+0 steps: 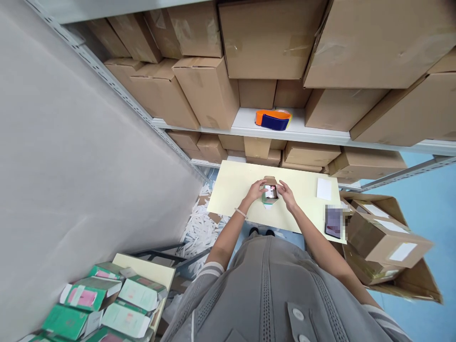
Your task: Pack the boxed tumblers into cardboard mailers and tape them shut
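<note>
A small green carton (270,200) stands on the cream tabletop (231,190) with its top open and a brown flap raised at the back. Something white with a bit of pink shows inside it, too small to name. My left hand (255,191) grips the carton's left side, its fingers at the upper edge. On the other side my right hand (286,193) holds the right edge, thumb and fingers around the rim. Below the carton's front a small white flap sticks out.
A phone (334,222) and a white paper (324,188) lie on the table's right. Brown cartons fill the shelves, with an orange and blue strap (273,119) on one. Green boxes (67,320) pile up lower left. Paper strips (201,223) litter the floor; an open carton (423,280) stands right.
</note>
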Tool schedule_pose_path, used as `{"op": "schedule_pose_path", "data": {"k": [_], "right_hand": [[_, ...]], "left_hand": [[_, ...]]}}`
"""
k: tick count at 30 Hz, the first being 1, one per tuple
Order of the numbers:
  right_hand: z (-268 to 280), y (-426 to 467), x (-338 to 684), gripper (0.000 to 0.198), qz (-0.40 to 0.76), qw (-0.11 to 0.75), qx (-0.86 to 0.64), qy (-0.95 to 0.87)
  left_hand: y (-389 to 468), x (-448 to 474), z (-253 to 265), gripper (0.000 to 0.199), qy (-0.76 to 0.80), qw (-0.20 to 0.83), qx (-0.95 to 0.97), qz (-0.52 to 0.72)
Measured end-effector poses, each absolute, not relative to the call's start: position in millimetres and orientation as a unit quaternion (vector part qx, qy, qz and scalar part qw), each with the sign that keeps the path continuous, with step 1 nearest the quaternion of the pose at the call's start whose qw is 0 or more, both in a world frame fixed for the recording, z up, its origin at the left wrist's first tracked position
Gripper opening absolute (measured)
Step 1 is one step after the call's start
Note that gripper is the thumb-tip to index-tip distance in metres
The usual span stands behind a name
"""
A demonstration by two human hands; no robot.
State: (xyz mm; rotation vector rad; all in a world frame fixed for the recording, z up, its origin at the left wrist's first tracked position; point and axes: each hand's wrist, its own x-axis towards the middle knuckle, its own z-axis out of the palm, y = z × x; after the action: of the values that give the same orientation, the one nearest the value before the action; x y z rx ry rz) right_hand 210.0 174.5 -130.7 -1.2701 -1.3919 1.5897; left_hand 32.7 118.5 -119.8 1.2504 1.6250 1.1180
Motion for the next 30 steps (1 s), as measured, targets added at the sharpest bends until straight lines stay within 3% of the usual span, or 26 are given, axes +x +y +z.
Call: {"op": "schedule_pose_path", "data": {"k": [3, 6, 10, 17, 23, 30], "right_hand": [[-132.4, 174.1, 207.1, 0.079, 0.606, 0.332, -0.485, -0.536], [-130.8, 174.7, 204.8, 0.067, 0.599, 0.331, -0.472, -0.556], [-129.7, 176.6, 202.8, 0.058, 0.586, 0.326, -0.465, -0.578], [-130.2, 176.8, 217.7, 0.059, 0.523, 0.338, -0.491, -0.609], [-106.0, 173.0, 243.5, 0.049, 0.576, 0.316, -0.39, -0.645], [-93.4, 168.5, 242.3, 0.038, 0.485, 0.276, -0.327, -0.763]], "left_hand": [[121.1, 35.4, -123.3, 0.076, 0.628, 0.422, 0.45, 0.474], [121.7, 36.2, -123.8, 0.092, 0.62, 0.439, 0.397, 0.516], [119.3, 33.9, -119.0, 0.075, 0.628, 0.422, 0.411, 0.509], [102.8, 24.6, -105.3, 0.039, 0.588, 0.353, 0.551, 0.476], [81.0, 22.7, -91.6, 0.036, 0.573, 0.378, 0.599, 0.413], [80.3, 32.0, -91.7, 0.037, 0.595, 0.353, 0.62, 0.37]]}}
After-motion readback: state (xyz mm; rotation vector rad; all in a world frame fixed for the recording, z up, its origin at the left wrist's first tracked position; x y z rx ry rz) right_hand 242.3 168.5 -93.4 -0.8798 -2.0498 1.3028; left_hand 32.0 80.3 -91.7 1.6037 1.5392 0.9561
